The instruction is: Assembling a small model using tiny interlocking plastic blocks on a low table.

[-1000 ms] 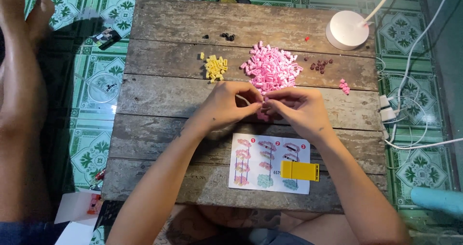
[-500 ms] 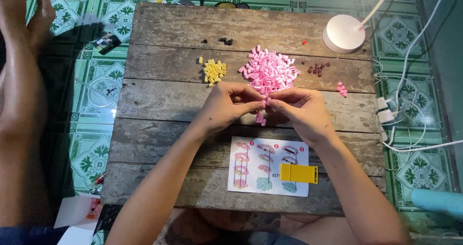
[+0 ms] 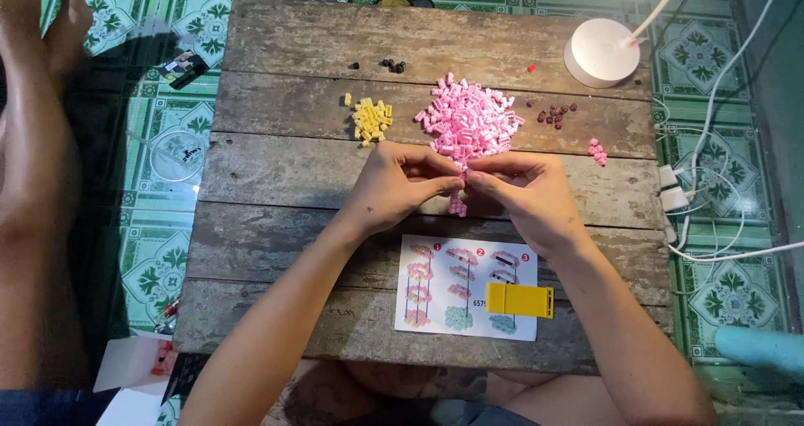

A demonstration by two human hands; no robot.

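Hands barely shifted since a second ago: both sit in the same spot over the table middle, and the small pink brick assembly (image 3: 457, 201) now hangs a bit lower below the fingertips than before. Left hand (image 3: 400, 183) and right hand (image 3: 523, 193) meet fingertip to fingertip, each pinched narrow on the top of that assembly, just in front of the pink brick pile (image 3: 469, 123).

Handling, as a guess: tiny plastic bricks, very light, hard and stiff, smooth enough to slip. Stud joints look likely to pop apart if squeezed sideways, so hold by the flat sides with fingertips and press straight along the stack.

Around it: yellow brick pile (image 3: 370, 120) to the left of the pink one, dark brown pieces (image 3: 554, 114) to the right, a few black pieces (image 3: 391, 64) further back, a small pink cluster (image 3: 596, 150) near the right edge. Instruction sheet (image 3: 466, 299) lies near the front edge with a yellow tool (image 3: 520, 299) on it. White lamp base (image 3: 601, 52) sits at the far right corner. Wooden table (image 3: 276, 183) has bare planks on the left side and between hands and sheet; the gaps between planks could swallow a dropped piece. Cables (image 3: 712, 225) run off the right edge. Another person's leg (image 3: 38, 175) is on the left, well apart.
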